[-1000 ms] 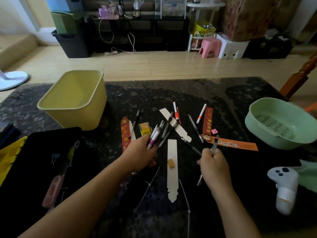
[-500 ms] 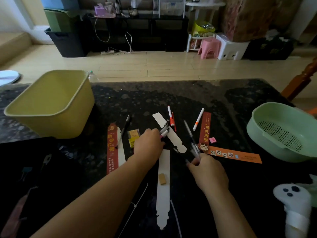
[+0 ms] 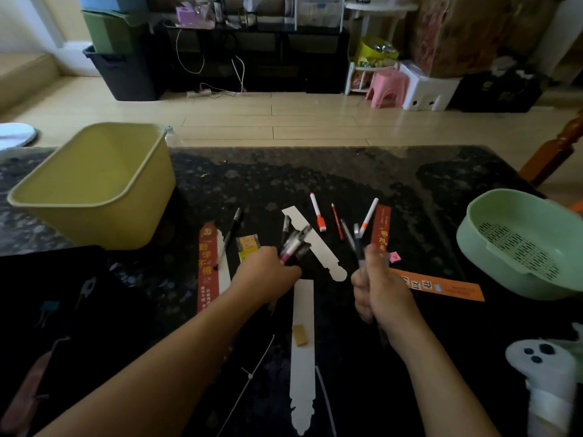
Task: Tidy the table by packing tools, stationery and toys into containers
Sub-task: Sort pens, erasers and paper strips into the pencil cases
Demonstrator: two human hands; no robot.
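On a table (image 3: 394, 171), a bin (image 3: 94, 187) stands at the far left and a basket (image 3: 520, 244) at the right, with pens (image 3: 318, 212) and paper strips (image 3: 303, 351) scattered between them, before two hands.

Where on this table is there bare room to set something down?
The far strip of the table beyond the pens, between the yellow bin and green basket, is bare. The middle is crowded with bookmarks, pens and both hands: left hand, right hand.
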